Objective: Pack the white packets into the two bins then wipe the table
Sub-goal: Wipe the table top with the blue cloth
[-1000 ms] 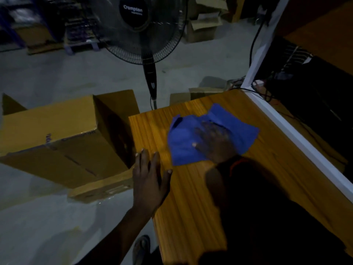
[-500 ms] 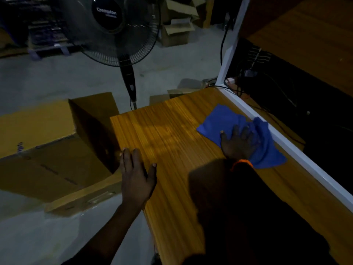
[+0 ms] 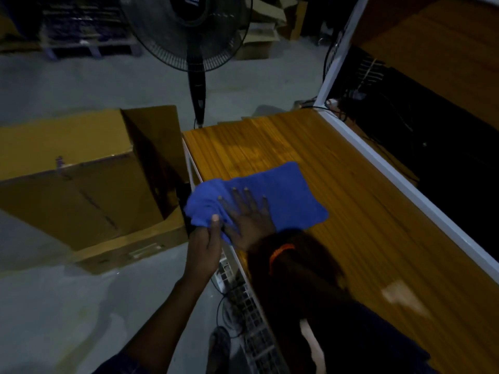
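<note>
Head view shows the right hand (image 3: pixel 249 217) pressed flat on the blue cloth (image 3: pixel 272 193) at the table (image 3: pixel 351 211)'s left edge. The left hand (image 3: pixel 205 238) pinches the cloth's overhanging corner, beside the right hand; the cloth's long axis runs across the table.

Surface (image 3: pixel 351 211): wood-grain top, orange-brown, smooth w/ slight sheen, edged by a glossy white painted rail (image 3: pixel 405 182). Cloth (image 3: pixel 283 195) is blue, soft, matt, looks like napped microfibre; box (image 3: pixel 75 184) beside it is plain brown cardboard, matt. Floor (image 3: pixel 81 306) is grey, dull, concrete-like; fan (image 3: pixel 186 31) has black wire grille, plastic hub.
</note>
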